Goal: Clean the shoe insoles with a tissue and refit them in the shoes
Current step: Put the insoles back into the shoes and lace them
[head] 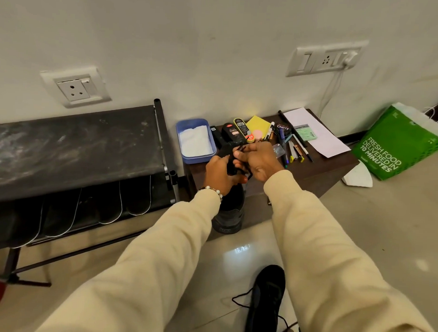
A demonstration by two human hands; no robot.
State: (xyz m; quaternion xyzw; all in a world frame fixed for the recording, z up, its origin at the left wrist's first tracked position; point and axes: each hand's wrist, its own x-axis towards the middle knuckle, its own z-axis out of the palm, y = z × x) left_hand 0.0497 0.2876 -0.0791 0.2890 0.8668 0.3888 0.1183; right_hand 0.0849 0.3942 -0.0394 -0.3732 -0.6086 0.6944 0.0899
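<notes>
Nearest, a black lace-up shoe [266, 301] is seen lying on the glossy tiled floor [374, 236], while a second black shoe [230, 211] is held upright against the edge of the low dark-brown wooden worktop [319, 169]. Its top is gripped by the left hand [219, 174], and its black laces appear to be pinched by the right hand [259, 159], so the opening is judged to be loosened for the insole, which cannot be seen. Beyond, a blue plastic rectangular box [195, 140] is found holding white tissue, needed next.
</notes>
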